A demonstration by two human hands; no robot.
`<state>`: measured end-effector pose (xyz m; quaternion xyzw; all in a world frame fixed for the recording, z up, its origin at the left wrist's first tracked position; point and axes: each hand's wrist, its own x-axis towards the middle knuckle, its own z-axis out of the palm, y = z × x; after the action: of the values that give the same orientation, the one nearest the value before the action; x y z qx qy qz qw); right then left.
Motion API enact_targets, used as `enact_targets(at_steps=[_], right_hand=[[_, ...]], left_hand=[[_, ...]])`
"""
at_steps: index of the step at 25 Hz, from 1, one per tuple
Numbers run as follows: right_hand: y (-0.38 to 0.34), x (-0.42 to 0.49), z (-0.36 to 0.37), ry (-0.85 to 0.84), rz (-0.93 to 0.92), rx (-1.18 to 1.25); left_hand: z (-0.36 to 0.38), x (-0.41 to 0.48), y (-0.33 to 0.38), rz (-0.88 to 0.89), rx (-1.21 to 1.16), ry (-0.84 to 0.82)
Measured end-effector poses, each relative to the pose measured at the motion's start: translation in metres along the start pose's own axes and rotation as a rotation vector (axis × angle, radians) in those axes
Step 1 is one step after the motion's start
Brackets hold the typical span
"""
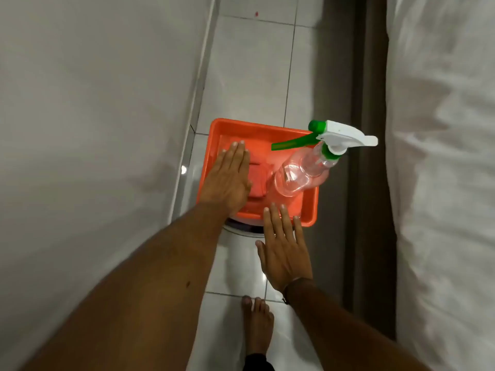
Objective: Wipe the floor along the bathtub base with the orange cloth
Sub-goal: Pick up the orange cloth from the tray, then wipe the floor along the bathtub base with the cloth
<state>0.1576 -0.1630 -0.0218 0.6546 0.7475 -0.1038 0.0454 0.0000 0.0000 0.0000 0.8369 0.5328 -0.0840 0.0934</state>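
both hands flat over the orange tray, cloth lying inside

the orange cloth (257,180) lies folded on the bottom of an orange plastic tray (312,207), just left of a clear spray bottle (302,171) with a white and green trigger head that leans toward the tray's far right corner. the tray sits on a white round stand (241,238) on the white tiled floor (254,76)

the left hand (227,179) is spread palm down over the tray's left half, fingers (51,153) straight and together, grasping nothing; it covers the cloth's left edge, though whether it touches the cloth cannot be told. the right hand (284,253) is also flat, fingers (284,218) released and straight, their tips at the tray's near rim, holding nothing. a dark band (286,290) circles the right wrist

a bare foot (257,322) stands on the tiles below. a white panel (93,103) runs along the left, white crumpled fabric (442,156) along the right
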Motion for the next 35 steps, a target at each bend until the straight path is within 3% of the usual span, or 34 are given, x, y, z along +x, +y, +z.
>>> enact_targets(at_steps=[4,11,16,20,24,29,35], right_hand=[[0.002,0.013,0.014,-0.008,-0.004,-0.024],[0.002,0.018,0.018,-0.001,0.003,-0.045],[0.004,0.025,0.021,0.046,-0.007,-0.053],[-0.002,0.018,0.010,0.048,0.005,-0.061],[-0.022,-0.019,0.000,0.026,0.009,-0.075],[-0.070,-0.107,0.016,0.003,0.050,-0.085],[-0.110,-0.211,0.083,-0.043,0.059,-0.074]], left_hand=[[0.010,0.037,-0.016,0.005,-0.020,-0.196],[-0.006,0.061,-0.028,-0.105,-0.220,-0.343],[-0.015,0.036,-0.028,-0.171,-0.487,-0.304],[-0.032,-0.024,-0.018,-0.398,-0.905,-0.096],[-0.044,-0.115,-0.009,-0.541,-1.106,0.072],[0.001,-0.261,-0.002,-0.735,-1.138,0.014],[0.115,-0.387,0.017,-0.859,-1.144,-0.168]])
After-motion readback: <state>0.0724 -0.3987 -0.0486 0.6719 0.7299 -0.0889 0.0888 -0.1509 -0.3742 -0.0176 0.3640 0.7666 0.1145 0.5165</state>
